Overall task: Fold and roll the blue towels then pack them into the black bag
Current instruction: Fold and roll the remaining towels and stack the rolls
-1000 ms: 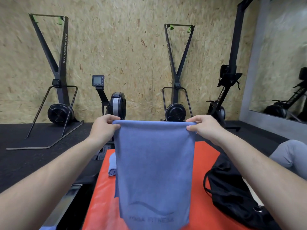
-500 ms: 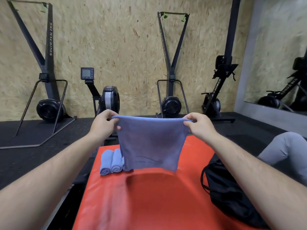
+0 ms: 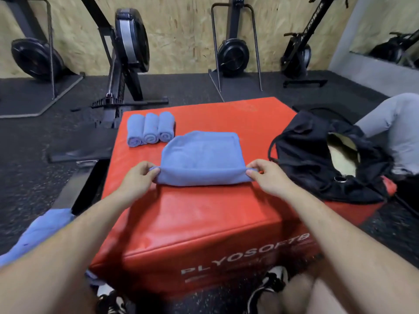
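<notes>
A blue towel (image 3: 200, 158) lies folded on the red plyo box (image 3: 204, 218), its near edge a rounded fold. My left hand (image 3: 139, 177) pinches the fold's left end and my right hand (image 3: 266, 175) pinches its right end. Three rolled blue towels (image 3: 150, 129) stand side by side at the box's far left corner. The black bag (image 3: 317, 159) sits open on the right side of the box, a pale lining showing inside.
More blue cloth (image 3: 38, 234) lies low at the left beside the box. A person's grey-clad leg (image 3: 390, 123) is behind the bag. Rowing and ski machines (image 3: 127, 53) stand along the chipboard wall on black rubber floor. My shoes (image 3: 269, 288) are below the box.
The towel, held up hanging in the air before, has been lowered and laid folded on the box. My view has tipped downward. Both hands still pinch its corners.
</notes>
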`<move>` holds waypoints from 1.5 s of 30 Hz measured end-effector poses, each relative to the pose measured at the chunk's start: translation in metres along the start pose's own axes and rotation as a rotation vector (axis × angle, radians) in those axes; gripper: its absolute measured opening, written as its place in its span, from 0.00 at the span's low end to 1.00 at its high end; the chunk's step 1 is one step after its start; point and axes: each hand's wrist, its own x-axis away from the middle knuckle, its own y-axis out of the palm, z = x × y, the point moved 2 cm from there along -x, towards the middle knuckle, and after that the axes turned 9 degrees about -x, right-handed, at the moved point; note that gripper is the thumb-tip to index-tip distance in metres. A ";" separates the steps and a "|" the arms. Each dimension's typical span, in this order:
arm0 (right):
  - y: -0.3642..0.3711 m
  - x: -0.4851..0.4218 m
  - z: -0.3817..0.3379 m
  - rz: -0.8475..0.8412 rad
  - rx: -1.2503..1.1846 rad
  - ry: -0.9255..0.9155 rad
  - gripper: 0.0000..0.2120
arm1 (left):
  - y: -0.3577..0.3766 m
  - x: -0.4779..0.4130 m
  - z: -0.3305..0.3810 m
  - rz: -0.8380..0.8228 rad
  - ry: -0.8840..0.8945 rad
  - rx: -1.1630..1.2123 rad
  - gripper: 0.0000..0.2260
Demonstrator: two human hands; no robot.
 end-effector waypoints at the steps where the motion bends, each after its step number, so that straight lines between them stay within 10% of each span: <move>1: 0.001 0.002 0.002 -0.007 0.004 -0.006 0.03 | 0.001 0.000 -0.001 0.006 0.006 -0.003 0.04; 9: 0.000 0.010 0.005 -0.108 0.083 0.080 0.14 | 0.008 0.001 -0.003 -0.171 -0.030 0.013 0.21; 15: 0.037 0.000 -0.013 -0.069 0.489 -0.129 0.11 | 0.041 -0.007 0.013 -0.107 0.332 -0.296 0.09; 18: 0.067 -0.007 -0.025 -0.097 0.571 -0.193 0.22 | 0.062 -0.009 0.022 -0.099 0.429 -0.466 0.23; 35: 0.091 0.059 -0.030 -0.395 0.628 -0.091 0.33 | 0.078 0.072 0.021 -0.301 0.324 -0.740 0.38; 45: 0.070 0.004 -0.080 -0.489 0.758 -0.161 0.35 | 0.029 0.025 0.038 -0.219 0.305 -0.669 0.19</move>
